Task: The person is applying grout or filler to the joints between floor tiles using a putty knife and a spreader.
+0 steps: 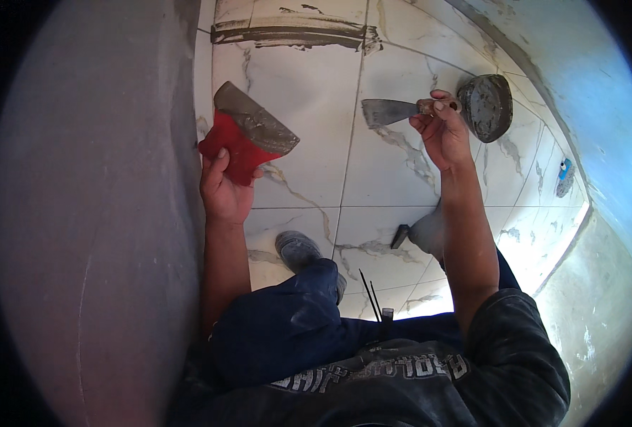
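Note:
My left hand point(225, 191) grips a red rubber grout float point(239, 151), whose far edge carries a wide smear of grey-brown grout point(252, 117). In my right hand point(444, 135) is a putty knife point(390, 112), pinched by its handle with the flat blade pointing left. Both tools are held above the marble-patterned floor tiles point(309, 92). Just right of the putty knife's handle stands a dark, grout-crusted bowl point(486, 108); what lies inside is hard to make out.
A dark grout streak point(294, 34) crosses the far tiles. Grey wall point(95, 213) rises close on my left, and a pale wall point(579, 64) bounds the right. A small blue item point(565, 169) lies by the right wall. My shoe point(298, 250) rests on the tiles.

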A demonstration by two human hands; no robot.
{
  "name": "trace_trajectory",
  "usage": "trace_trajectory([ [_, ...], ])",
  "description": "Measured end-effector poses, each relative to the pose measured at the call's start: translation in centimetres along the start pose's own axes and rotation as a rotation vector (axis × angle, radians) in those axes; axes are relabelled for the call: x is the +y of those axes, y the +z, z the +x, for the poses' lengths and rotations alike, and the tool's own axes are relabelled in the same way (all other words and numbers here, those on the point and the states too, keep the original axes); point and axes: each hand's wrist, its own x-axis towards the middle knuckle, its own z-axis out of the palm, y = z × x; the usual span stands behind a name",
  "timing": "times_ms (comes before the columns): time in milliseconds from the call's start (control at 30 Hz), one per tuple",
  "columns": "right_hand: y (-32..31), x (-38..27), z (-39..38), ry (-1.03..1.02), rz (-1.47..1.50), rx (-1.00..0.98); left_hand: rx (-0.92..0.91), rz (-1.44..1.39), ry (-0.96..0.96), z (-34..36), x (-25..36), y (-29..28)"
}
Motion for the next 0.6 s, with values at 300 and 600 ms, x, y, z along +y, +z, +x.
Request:
trace_trajectory([
  [300,8.5,-0.1,-1.4,-0.037,0.146,-0.107,0.015,0.001,0.012,0.2,-0.3,0.7],
  [600,10.8,-2.5,-0.8,-0.384,-0.321,0.103,0.021,0.062,0.002,3.9,-2.0,4.0],
])
